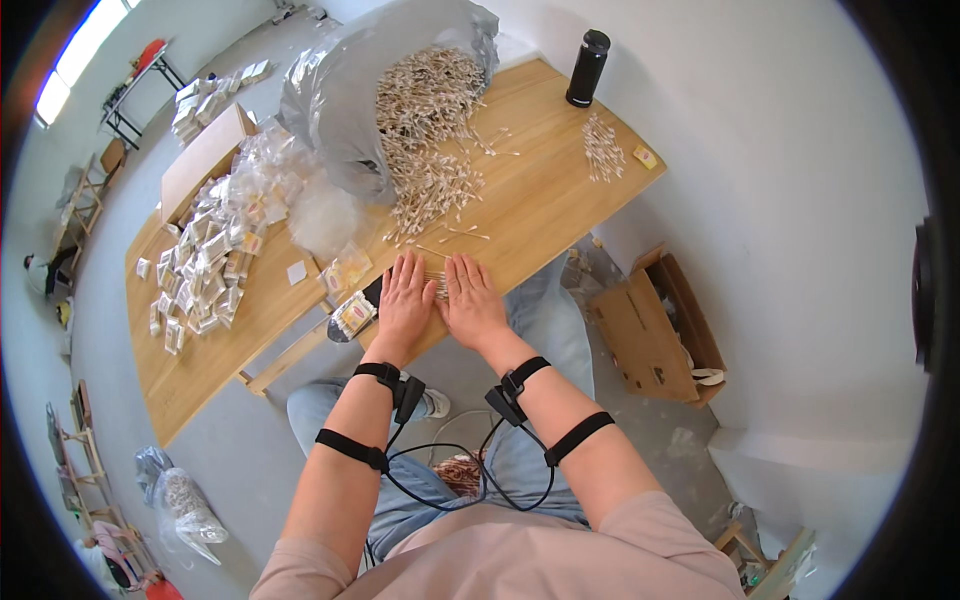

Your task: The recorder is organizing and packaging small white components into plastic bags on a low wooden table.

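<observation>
The left grip (402, 305) and the right grip (475, 305) lie side by side at the near edge of the wooden counter (530, 130), fingers straight and close together, thumbs turned in toward each other. A small bunch of cotton swabs (440, 284) shows in the narrow gap between them, partly covered by both; whether the palms press on it I cannot tell. Just beyond the fingertips a few loose swabs (466, 233) lie scattered, and past these a big heap of swabs (425, 110) spills from a grey plastic bag (325, 110), taking up the ground straight ahead. Close on the left grip's outer side sits a filled packet (353, 314) on something dark, with a clear bag with yellow print (347, 268) just above it and a white card (297, 271) a little farther left. Well off to the left, a jumble of small packs (205, 275) and crumpled clear bags (270, 175) crowds up against an open cardboard box (205, 160), closing off that side. Far ahead and to the right of the right grip are a smaller pile of swabs (603, 150), a black bottle (588, 70) and a little yellow packet (645, 157). Lower down on the right, a brown carton (650, 335) rests on the floor. Behind both, black cables (485, 490) loop between the strapped forearms.
</observation>
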Motion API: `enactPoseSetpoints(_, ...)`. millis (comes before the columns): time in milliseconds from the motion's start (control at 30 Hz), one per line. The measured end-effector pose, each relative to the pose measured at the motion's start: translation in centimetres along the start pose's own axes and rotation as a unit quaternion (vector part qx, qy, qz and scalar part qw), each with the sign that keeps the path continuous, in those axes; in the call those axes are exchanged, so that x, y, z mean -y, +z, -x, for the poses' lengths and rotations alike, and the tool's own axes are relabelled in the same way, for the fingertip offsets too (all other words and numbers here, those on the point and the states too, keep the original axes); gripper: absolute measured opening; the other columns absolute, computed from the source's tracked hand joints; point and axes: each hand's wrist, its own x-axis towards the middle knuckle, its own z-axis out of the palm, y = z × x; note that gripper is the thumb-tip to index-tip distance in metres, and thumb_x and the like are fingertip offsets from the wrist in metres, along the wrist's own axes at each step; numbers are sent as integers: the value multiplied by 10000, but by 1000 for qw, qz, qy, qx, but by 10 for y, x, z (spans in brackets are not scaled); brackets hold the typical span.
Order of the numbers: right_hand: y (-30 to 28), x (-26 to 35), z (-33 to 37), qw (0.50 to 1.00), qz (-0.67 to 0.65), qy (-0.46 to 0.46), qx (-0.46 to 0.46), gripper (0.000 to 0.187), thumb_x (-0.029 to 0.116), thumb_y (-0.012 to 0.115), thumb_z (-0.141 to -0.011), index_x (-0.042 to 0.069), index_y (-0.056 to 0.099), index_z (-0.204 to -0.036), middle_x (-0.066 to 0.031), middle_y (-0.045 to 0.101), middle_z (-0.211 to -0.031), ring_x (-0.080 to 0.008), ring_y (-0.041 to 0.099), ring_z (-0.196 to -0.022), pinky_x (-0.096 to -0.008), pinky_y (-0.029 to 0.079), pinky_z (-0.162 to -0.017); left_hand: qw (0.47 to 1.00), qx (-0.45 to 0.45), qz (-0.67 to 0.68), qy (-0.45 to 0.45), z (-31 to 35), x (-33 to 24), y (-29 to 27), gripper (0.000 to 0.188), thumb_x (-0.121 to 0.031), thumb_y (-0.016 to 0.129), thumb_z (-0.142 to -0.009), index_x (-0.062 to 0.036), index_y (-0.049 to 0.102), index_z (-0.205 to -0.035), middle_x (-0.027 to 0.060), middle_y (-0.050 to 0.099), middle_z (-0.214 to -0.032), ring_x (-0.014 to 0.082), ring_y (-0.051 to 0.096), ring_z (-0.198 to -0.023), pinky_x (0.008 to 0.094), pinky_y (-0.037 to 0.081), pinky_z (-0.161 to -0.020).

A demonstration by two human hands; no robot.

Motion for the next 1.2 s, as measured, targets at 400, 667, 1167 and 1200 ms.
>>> enactPoseSetpoints(400,-9,-11,-21,998,-12,-44,33,701,375,551,-888,-4,364,-1447,-169,369,-1509,-302,307,-1417,-537,204,-1155,999,-24,-22,9,-6,-2,5,560,-391,413,-999,-79,383,-1463,124,289,-1562,269,235,-1459,443,177,-1185)
enactPoseSetpoints(667,-5,-9,-20,998,-23,-50,24,651,382,526,-913,17,403,-1438,-122,403,-1500,-257,329,-1412,-535,190,-1162,999,4,-30,15,-20,0,0,538,-394,431,-994,-77,440,-1429,116,283,-1563,272,233,-1458,455,180,-1184)
enactPoseSetpoints(1167,-7,0,-16,999,23,-13,35,648,353,518,-914,31,373,-1458,-129,383,-1513,-261,311,-1422,-508,159,-1176,999,-36,-19,-31,13,-14,6,522,-350,454,-981,-55,442,-1412,154,300,-1547,296,256,-1447,451,207,-1176)
enactPoseSetpoints(1200,-7,0,-15,999,21,-14,34,644,353,515,-918,30,373,-1457,-131,387,-1510,-262,316,-1419,-510,165,-1174,998,-38,-12,-37,14,-14,7,532,-353,444,-984,-51,430,-1422,151,292,-1553,293,253,-1449,451,204,-1176)
